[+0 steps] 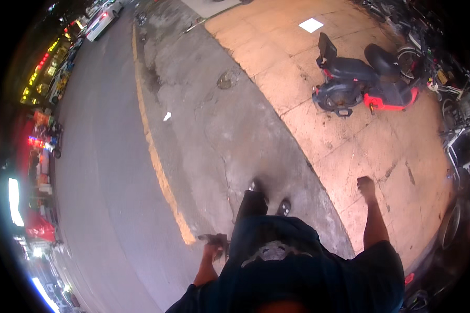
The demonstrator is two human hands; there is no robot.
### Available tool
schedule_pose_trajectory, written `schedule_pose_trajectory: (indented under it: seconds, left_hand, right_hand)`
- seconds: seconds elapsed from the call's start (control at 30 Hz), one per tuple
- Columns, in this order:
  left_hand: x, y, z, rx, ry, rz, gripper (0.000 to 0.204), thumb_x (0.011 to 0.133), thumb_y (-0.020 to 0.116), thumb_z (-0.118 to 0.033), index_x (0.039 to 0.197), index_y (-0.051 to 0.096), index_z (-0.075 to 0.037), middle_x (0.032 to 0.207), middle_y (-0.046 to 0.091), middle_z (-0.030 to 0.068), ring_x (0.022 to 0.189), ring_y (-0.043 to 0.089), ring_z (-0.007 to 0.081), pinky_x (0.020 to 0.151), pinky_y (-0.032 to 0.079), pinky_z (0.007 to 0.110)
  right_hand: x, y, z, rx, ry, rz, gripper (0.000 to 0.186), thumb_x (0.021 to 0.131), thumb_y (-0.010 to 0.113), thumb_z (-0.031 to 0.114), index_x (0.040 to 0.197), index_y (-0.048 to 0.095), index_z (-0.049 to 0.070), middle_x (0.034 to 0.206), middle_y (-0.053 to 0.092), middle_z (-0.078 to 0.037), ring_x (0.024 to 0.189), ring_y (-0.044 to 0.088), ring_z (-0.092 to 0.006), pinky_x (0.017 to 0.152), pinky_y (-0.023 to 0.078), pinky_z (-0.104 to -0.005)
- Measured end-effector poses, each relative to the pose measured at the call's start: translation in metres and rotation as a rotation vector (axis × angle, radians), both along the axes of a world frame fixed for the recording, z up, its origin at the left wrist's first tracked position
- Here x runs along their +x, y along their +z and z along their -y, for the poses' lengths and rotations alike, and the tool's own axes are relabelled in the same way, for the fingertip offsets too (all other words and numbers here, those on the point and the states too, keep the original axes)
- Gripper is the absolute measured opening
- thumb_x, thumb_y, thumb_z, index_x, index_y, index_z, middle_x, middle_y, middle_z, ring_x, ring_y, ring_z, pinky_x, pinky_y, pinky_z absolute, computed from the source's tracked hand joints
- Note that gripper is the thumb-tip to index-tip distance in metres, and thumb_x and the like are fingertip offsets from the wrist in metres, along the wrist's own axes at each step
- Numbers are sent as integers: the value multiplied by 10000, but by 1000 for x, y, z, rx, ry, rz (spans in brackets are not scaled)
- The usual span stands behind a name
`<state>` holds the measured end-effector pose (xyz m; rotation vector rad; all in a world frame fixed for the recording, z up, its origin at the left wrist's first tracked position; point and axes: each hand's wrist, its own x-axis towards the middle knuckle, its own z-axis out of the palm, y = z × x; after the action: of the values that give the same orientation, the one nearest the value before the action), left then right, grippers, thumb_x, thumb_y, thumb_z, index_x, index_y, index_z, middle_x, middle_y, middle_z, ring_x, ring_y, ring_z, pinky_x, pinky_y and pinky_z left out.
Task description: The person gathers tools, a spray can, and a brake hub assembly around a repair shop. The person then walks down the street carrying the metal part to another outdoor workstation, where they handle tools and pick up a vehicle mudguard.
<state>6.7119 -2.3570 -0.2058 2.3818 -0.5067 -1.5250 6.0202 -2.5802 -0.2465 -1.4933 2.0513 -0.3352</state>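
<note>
Beside my left hip, my left hand (211, 251) is closed round a dark grey, angular object (218, 240); its kind is too small and dim to tell. My right hand (366, 186) hangs out to the right over the orange-lit paving, away from my body. Its fingers are curled in, with nothing visible in them. Below me, my shoes (283, 207) stand on grey concrete (203, 151), one ahead of the other.
A yellow line (154, 161) divides the concrete from the road (96, 156) on the left. A black and red scooter (357, 78) is on the paving (329, 141), with parked bicycles (457, 112) beyond. A white car (102, 22) is far up the road. A white scrap (167, 116) lies ahead.
</note>
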Motion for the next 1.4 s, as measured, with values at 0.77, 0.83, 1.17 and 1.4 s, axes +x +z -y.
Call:
schedule_pose_trajectory:
  seconds: [0.77, 0.83, 1.17, 1.4]
  left_hand:
    - [-12, -7, 820, -251, -692, 530, 186, 611, 685, -237, 746, 654, -113, 846, 635, 132, 783, 600, 331, 682, 473, 410]
    - [-11, -3, 868, -369, -1469, 725, 178, 605, 678, -226, 751, 656, -128, 885, 635, 120, 783, 607, 316, 672, 473, 405]
    - [-112, 82, 1078, -22, -824, 115, 144, 660, 582, -128, 778, 616, -54, 753, 621, 173, 669, 609, 300, 588, 450, 383]
    - [-171, 64, 1258, 28, -830, 95, 182, 683, 573, -157, 794, 608, -17, 751, 616, 192, 700, 611, 310, 607, 451, 388]
  right_hand:
    - [-25, 70, 413, -136, -1128, 606, 242, 782, 429, 89, 568, 413, 200, 505, 393, 61, 374, 364, -37, 310, 232, -182]
    - [-47, 64, 456, -207, -1108, 579, 144, 792, 460, 102, 665, 486, 166, 539, 441, 45, 394, 395, -45, 319, 256, -183]
    - [-107, 92, 731, -453, -698, 230, 171, 804, 568, 211, 848, 573, 46, 692, 561, -23, 569, 503, -108, 497, 391, -261]
    - [-151, 4, 821, -287, -771, 206, 216, 788, 546, 260, 819, 576, 49, 687, 574, -34, 563, 517, -134, 494, 394, -298]
